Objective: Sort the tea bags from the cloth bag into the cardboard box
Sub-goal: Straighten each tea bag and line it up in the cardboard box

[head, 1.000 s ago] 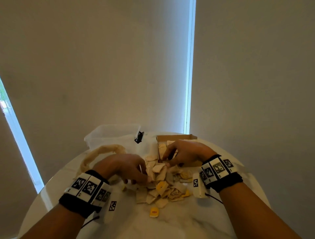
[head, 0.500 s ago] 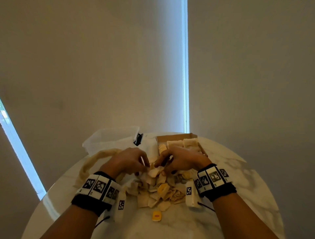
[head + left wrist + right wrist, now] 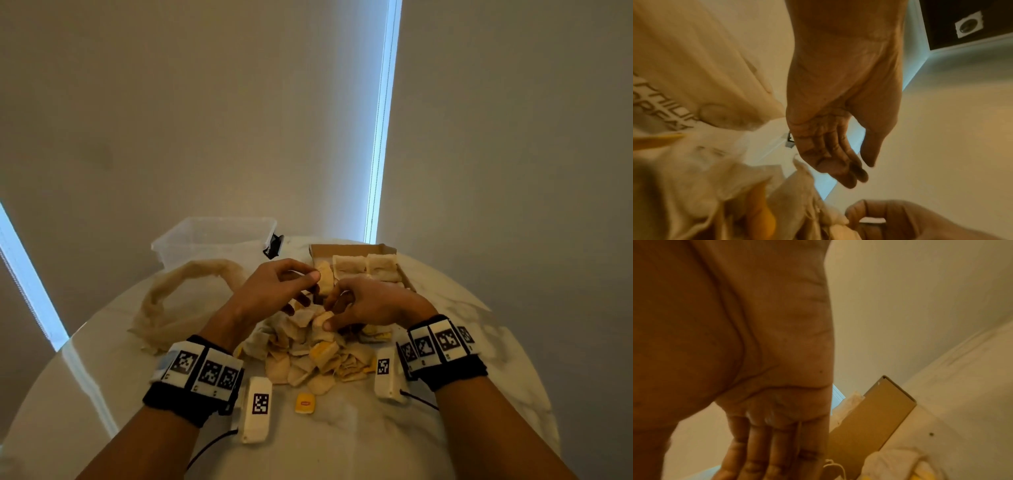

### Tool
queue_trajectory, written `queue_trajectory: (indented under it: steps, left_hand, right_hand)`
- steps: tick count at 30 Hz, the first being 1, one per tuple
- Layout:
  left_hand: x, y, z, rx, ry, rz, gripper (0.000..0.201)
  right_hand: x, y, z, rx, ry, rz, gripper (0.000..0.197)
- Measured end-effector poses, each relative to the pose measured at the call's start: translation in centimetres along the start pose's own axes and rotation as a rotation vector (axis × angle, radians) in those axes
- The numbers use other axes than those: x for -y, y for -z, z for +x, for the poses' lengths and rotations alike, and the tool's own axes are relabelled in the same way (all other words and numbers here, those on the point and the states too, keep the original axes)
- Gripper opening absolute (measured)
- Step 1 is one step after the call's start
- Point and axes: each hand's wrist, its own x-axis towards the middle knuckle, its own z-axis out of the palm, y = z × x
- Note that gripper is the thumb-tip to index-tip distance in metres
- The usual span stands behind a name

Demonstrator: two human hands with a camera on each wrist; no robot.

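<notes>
I see bare table [image 3: 342,431] nearest me, with 1 yellow tag [image 3: 304,403] on it. The tea bag pile [image 3: 308,353] fills the middle. Beyond, the cloth bag [image 3: 178,294], clear tub [image 3: 212,240] and cardboard box [image 3: 356,248] block the far edge.

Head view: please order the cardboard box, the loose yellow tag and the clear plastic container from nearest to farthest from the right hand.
1. Cardboard box: just behind the right hand, on its far side.
2. Loose yellow tag: on the table toward the person, to the left of the hand's wrist.
3. Clear plastic container: far left, at the table's back edge.
</notes>
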Motion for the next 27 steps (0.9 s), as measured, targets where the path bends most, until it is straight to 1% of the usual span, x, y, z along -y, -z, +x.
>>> queue_trajectory:
  steps: [3, 7, 9, 11, 14, 17, 20, 24, 27]
  left_hand:
    - [1.0, 0.6, -0.5, -0.008, 0.020, -0.010, 0.023]
    - [1.3, 1.4, -0.9, -0.032, 0.003, -0.005, 0.030]
    - [1.2, 1.3, -0.8, 0.003, -0.007, 0.023, 0.039]
    - [1.2, 1.0, -0.8, 0.073, -0.014, 0.064, 0.044]
    - [1.2, 0.9, -1.0, 0.129, -0.025, 0.093, 0.041]
    - [1.4, 1.0, -1.0, 0.097, -0.033, 0.096, 0.030]
    - [1.6, 1.1, -0.8, 0.031, -0.003, 0.041, 0.024]
    - [1.6, 0.7, -0.7, 0.011, 0.071, -0.057, 0.025]
    - [1.6, 0.7, -0.7, -0.010, 0.080, -0.097, 0.024]
  right_hand:
    - [-0.2, 0.1, 0.0, -0.016, 0.021, 0.108, 0.038]
    - [-0.4, 0.4, -0.7, -0.109, 0.076, 0.277, 0.035]
    - [-0.6, 0.4, -0.9, -0.142, 0.103, 0.362, 0.032]
    - [-0.7, 0.3, -1.0, -0.146, 0.124, 0.422, 0.032]
    - [-0.5, 0.2, -1.1, -0.130, 0.157, 0.493, 0.031]
    - [-0.1, 0.0, -1.2, -0.144, 0.186, 0.567, 0.033]
    - [0.0, -0.3, -1.1, -0.124, 0.187, 0.553, 0.041]
    - [-0.1, -0.8, -0.7, -0.078, 0.141, 0.485, 0.062]
    - [0.1, -1.0, -0.4, -0.065, 0.123, 0.484, 0.059]
